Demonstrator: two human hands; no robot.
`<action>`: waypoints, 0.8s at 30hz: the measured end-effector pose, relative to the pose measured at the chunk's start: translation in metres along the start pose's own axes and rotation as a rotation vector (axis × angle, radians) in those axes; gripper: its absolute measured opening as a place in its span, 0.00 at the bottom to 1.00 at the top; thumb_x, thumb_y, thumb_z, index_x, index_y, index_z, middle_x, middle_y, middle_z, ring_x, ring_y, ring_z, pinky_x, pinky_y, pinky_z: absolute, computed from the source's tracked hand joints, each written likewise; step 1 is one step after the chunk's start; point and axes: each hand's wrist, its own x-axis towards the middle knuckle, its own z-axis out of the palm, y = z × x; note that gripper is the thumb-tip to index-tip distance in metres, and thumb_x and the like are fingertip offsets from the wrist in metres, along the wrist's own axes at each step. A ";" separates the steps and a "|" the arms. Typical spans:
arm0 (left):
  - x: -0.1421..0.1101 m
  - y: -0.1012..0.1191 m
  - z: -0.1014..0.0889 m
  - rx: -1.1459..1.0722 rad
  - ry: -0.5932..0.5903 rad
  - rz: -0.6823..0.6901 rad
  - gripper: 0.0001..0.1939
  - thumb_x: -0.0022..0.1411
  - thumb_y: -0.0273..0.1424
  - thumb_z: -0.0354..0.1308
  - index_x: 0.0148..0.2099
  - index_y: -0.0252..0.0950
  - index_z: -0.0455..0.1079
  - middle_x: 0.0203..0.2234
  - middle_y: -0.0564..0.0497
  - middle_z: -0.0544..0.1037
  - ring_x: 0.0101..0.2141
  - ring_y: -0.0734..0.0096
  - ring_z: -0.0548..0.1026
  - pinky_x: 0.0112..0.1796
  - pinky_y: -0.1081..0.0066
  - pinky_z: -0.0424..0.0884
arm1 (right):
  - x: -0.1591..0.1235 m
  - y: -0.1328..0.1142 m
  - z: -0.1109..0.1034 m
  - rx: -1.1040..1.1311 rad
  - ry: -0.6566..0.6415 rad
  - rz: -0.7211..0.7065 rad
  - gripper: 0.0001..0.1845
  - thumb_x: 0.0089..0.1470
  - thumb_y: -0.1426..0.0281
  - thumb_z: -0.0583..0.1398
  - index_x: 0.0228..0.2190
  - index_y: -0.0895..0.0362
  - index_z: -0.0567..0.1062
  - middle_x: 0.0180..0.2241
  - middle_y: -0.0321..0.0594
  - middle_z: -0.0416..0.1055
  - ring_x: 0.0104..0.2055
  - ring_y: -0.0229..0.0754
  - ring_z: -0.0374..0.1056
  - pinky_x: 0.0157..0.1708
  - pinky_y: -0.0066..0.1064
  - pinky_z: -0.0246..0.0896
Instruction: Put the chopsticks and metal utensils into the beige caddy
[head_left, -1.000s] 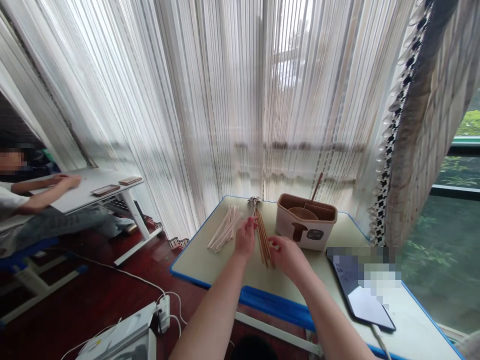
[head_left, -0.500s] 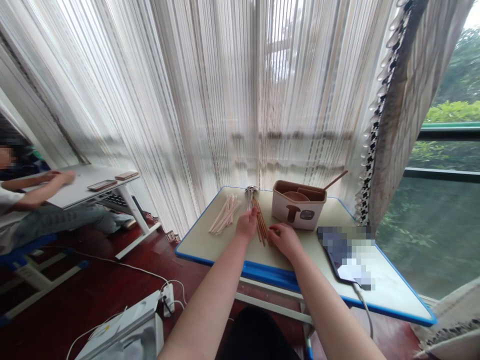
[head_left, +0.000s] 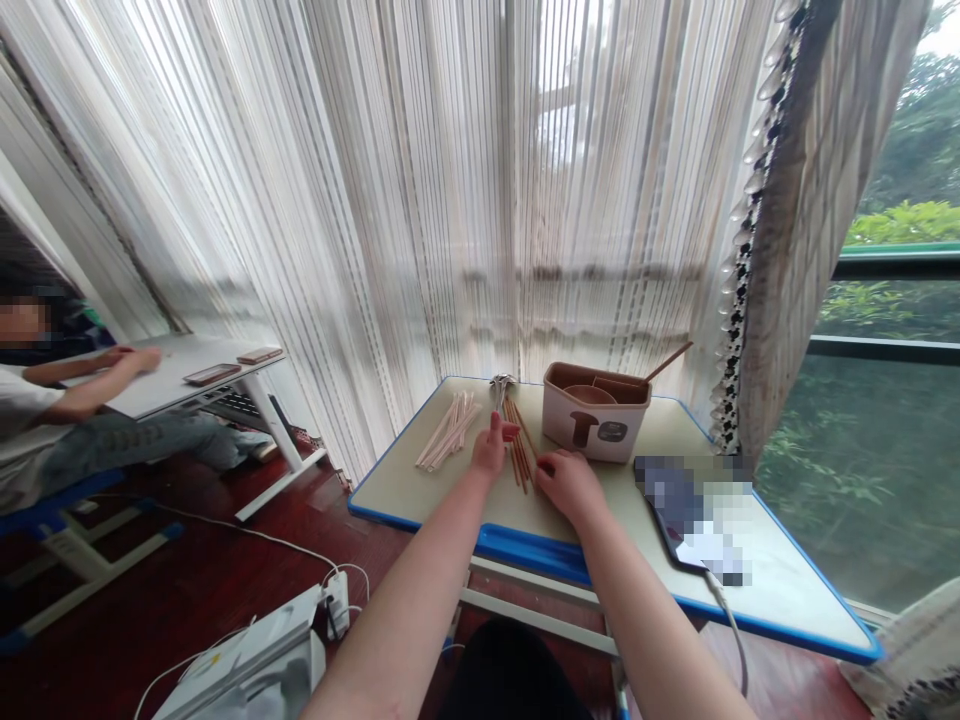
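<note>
A bundle of brown chopsticks (head_left: 519, 450) lies on the beige, blue-edged table (head_left: 450, 495), between my two hands. My left hand (head_left: 491, 450) rests at the bundle's left side with fingers stretched out and tips touching the sticks. My right hand (head_left: 568, 478) lies at the near right end of the bundle, fingers curled onto the sticks. A pile of pale chopsticks (head_left: 448, 429) lies to the left. Metal spoons (head_left: 501, 382) lie at the far end of the brown sticks.
A beige holder box (head_left: 596, 425) with a wooden spoon stands right of the sticks. A phone (head_left: 686, 515) with a cable lies at the right. Curtains hang behind the table. Another person (head_left: 67, 415) sits at a white desk at the far left. A power strip lies on the floor.
My view has pulled back and tilted up, so the table looks smaller. My hands have stayed on the brown chopsticks; the left fingers have spread a little.
</note>
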 end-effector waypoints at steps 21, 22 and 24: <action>-0.003 0.006 0.001 0.645 0.084 0.530 0.21 0.56 0.31 0.58 0.53 0.38 0.66 0.46 0.45 0.73 0.49 0.63 0.69 0.50 0.61 0.65 | -0.004 0.002 -0.026 0.715 0.731 0.100 0.14 0.48 0.63 0.60 0.36 0.57 0.72 0.30 0.39 0.73 0.28 0.37 0.69 0.32 0.29 0.64; -0.002 0.007 0.001 0.661 0.073 0.544 0.21 0.57 0.32 0.58 0.54 0.38 0.66 0.46 0.45 0.73 0.49 0.63 0.68 0.50 0.61 0.65 | -0.005 0.001 -0.027 0.703 0.779 0.083 0.13 0.48 0.63 0.60 0.35 0.57 0.72 0.29 0.38 0.73 0.27 0.37 0.68 0.32 0.29 0.64; -0.002 0.009 0.004 0.673 0.031 0.571 0.22 0.58 0.33 0.57 0.55 0.39 0.65 0.45 0.45 0.74 0.48 0.63 0.69 0.49 0.61 0.66 | -0.008 0.000 -0.029 0.698 0.862 0.036 0.11 0.48 0.64 0.61 0.34 0.56 0.72 0.29 0.38 0.73 0.28 0.37 0.68 0.32 0.29 0.65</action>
